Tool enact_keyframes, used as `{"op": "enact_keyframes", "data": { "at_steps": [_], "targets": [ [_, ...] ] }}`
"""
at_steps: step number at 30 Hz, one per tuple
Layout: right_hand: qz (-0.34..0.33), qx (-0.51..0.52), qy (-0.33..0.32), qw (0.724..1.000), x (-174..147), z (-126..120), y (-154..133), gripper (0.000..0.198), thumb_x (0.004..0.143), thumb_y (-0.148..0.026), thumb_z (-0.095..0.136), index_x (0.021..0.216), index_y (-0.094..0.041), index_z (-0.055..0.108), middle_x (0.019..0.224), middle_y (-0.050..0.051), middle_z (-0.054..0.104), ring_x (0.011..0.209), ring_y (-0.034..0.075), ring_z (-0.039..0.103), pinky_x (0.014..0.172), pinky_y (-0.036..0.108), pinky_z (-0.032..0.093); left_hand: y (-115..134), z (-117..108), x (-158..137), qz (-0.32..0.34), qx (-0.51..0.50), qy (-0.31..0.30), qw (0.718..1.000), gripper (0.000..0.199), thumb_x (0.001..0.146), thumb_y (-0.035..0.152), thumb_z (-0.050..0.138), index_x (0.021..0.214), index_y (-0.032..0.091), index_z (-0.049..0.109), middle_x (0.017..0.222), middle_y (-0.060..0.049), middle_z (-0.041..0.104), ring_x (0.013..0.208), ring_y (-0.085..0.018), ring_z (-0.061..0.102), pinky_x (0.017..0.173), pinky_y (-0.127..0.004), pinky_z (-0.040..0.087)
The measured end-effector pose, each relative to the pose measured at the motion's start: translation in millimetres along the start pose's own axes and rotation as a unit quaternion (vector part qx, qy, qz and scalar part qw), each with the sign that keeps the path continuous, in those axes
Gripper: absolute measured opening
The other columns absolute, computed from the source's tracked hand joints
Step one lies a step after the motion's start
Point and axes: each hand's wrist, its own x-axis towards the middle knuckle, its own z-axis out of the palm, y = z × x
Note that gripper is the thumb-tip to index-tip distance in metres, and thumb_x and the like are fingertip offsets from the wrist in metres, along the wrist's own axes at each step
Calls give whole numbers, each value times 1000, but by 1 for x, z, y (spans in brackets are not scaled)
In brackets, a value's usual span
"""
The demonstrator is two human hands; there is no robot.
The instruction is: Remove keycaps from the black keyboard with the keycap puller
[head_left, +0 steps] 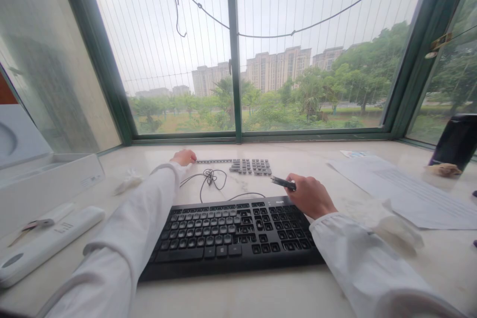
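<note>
A black keyboard [219, 263] lies in front of me; many keys are off on its right side and top row, while keycaps remain on much of the left. Beyond it, loose keycaps [261, 166] stand in neat groups, with a thin row of keycaps [214, 161] running left from them. At that row's left end is my left hand [182, 157], its fingers closed; whatever they pinch is hidden. My right hand [311, 196] grips a slim black tool [283, 183] above the keyboard's upper right, tip pointing left. Its exact kind is unclear.
Behind the keyboard a black cable [210, 176] lies coiled. To the left are a white box [74, 174], a long white device [52, 243] and a key [33, 226]. On the right, printed paper [402, 189], a crumpled clear bag [395, 228] and a dark cylinder [454, 141].
</note>
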Motion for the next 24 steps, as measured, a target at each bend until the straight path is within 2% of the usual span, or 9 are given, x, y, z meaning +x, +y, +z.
{"op": "enact_keyframes", "data": {
  "at_steps": [14,21,24],
  "targets": [
    [-23,30,19,999,0,2,6,23,83,-29,44,80,-24,66,65,5,63,54,16,51,52,26,25,2,0,4,-8,-5,-25,1000,25,70,31,68,95,31,73,105,1,71,72,-13,64,70,-21,43],
    [-14,25,16,999,0,2,5,23,83,-31,45,82,-24,67,70,6,65,62,18,57,55,27,28,10,-6,-4,-4,-7,-27,1000,28,71,30,65,98,28,72,110,-1,69,66,-11,62,66,-20,42],
    [-4,12,8,1000,-1,-2,2,24,84,-30,45,87,-24,68,74,7,66,66,19,59,58,28,32,8,-7,-4,-7,-15,-49,999,30,71,32,65,100,26,71,113,0,68,59,-9,61,62,-20,41]
  ]
}}
